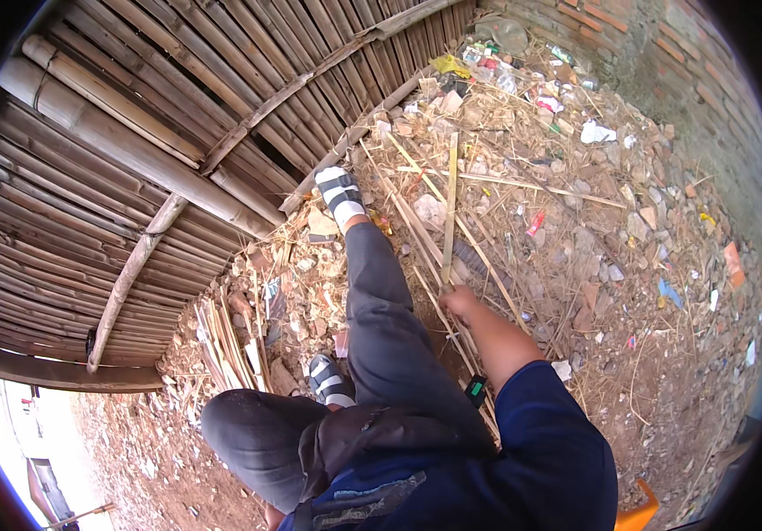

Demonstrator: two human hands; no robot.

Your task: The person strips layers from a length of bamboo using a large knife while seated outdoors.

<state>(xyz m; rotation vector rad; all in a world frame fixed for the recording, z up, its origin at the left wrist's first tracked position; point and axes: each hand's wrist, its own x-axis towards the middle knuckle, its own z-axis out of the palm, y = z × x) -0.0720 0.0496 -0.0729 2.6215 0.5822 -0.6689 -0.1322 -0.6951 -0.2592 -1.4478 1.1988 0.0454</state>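
Littered dirt ground: thin bamboo strips lie beyond the right hand's fingers, a red wrapper farther right, a split-bamboo bundle well left of them.

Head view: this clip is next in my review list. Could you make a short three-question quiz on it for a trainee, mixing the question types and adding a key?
1. Multiple choice: what is the right hand closed on?
a) a red wrapper
b) the near end of a flat yellowish strip
c) a sandal

2. True or false: the pile of pale strips lies to the left of the outstretched leg.

3. Fill the gap: the slatted wall stands on the ____ side of the picture.

Key: 1. b; 2. true; 3. left
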